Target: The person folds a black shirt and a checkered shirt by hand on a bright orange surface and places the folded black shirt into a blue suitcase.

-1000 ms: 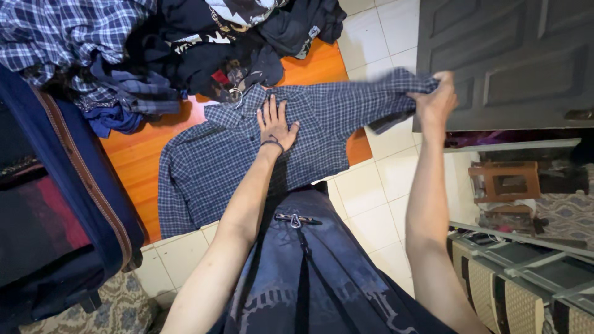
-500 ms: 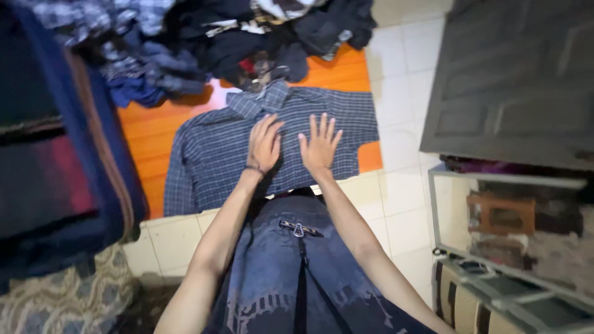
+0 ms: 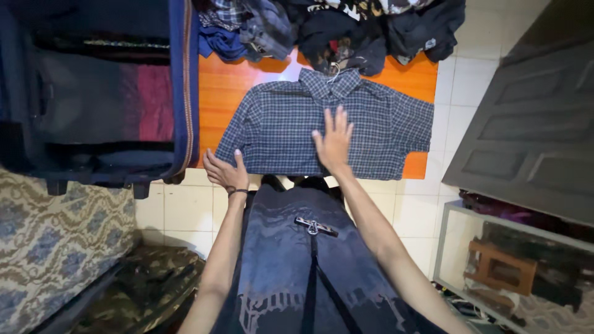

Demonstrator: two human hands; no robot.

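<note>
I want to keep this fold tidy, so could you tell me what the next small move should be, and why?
Probably fold the shirt's left side inward: the left hand grips the lower left edge of the plaid shirt, while the right hand lies flat on its middle, pinning it.

Matt checked cloth shirt (image 3: 281,127), glossy orange wood board (image 3: 226,86), smooth glazed floor tiles (image 3: 185,207)

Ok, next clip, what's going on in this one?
A person is bent over a blue-and-white checked short-sleeved shirt spread on an orange wooden board on the tiled floor. The right hand lies flat on the middle of the shirt, palm down. The left hand takes hold of the shirt's lower left edge, fingers curled round it. A heap of dark clothes lies beyond the collar, and an open dark blue fabric suitcase sits to the left.
</note>
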